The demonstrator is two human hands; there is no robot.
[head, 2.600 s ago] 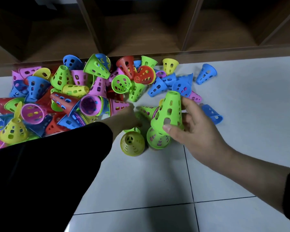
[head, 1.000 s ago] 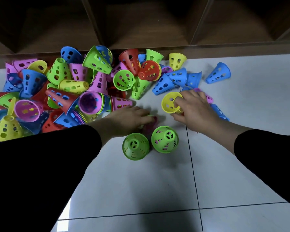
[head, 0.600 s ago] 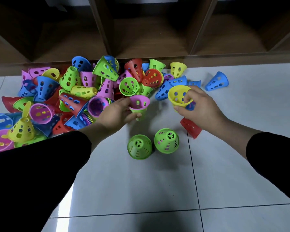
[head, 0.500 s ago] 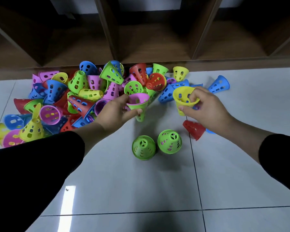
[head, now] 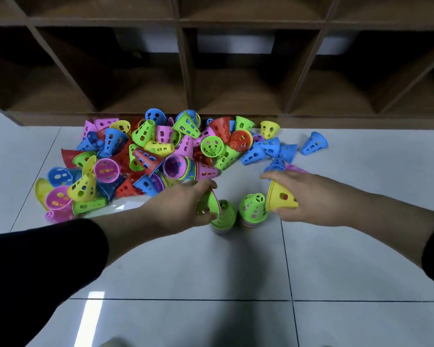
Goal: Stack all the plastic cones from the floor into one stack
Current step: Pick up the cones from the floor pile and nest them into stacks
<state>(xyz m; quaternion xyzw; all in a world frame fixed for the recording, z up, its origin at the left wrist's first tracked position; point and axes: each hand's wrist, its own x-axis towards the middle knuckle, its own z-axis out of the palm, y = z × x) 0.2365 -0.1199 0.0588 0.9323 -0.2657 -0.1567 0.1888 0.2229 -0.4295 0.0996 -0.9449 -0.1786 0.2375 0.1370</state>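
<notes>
1. Right now both hands are loaded. The left hand (head: 183, 209) grips a green cone (head: 209, 204), fingers curled round it, its wide mouth tilted toward the left green stack (head: 224, 216) and just touching or nearly touching that stack's top; a pink rim shows at its edge, so it may hold a second cone nested inside.
2. The right hand (head: 308, 196) curls its fingers and thumb round a yellow cone (head: 281, 199), tip pointing right, held just beside the right green stack (head: 253, 210).
3. Both stacks stand upright on the floor (head: 186, 266), close together, near a tile joint in front of the loose pile (head: 161, 156) that lies against the foot of the shelf unit (head: 186, 71).
4. Risk: each cone is tilted, not mouth-down. Pushed on askew, a rim could catch the stack's top and tip it, and the neighbouring stack is near enough to be knocked over too.
5. Risk: two hands closing on adjacent stacks may bump knuckles or cones.
6. Risk: two stacks are growing, while the task wants one; merging them later means lifting a tall, loose column that could slide apart.
7. Most cones are not yet stacked.
</notes>
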